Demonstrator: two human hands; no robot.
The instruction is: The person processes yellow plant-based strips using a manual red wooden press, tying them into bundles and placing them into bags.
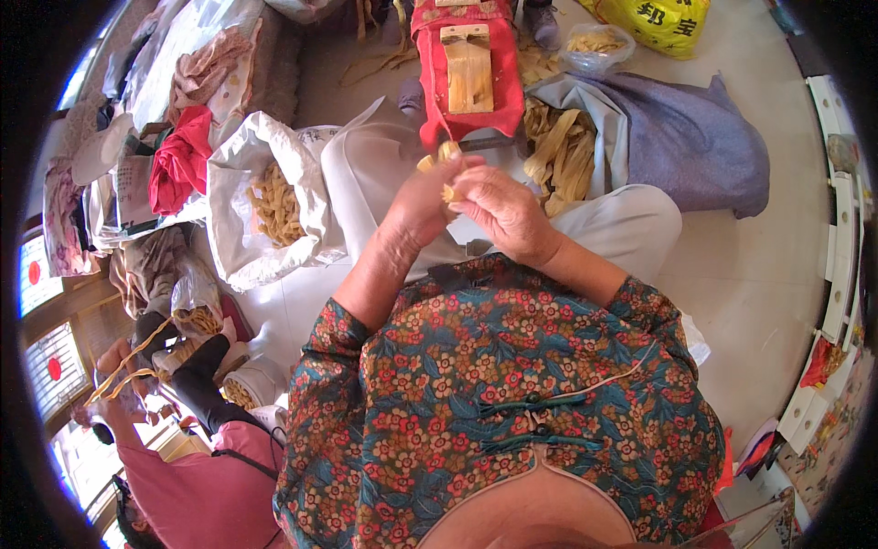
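My left hand (424,202) and my right hand (506,209) meet in front of my knees, both pinching a small folded piece of pale yellow strip (449,149). Its ends stick out between the fingers, and the palms hide the rest. Just beyond the hands stands a narrow bench draped in red cloth (432,82). On it lies a wooden board (470,86) with a yellowish strip over its face and a light bar across its far end. A thin strand seems to run from the cloth's near edge towards my fingers.
Left of my knee, an open white sack (226,206) holds short yellow rolled pieces (276,209). To the right, a blue-grey sack (686,137) spills long dried strips (566,147). Beyond are a clear plastic bag (598,48) and a yellow bag (658,24) bearing writing. A person in pink (199,480) handles strips.
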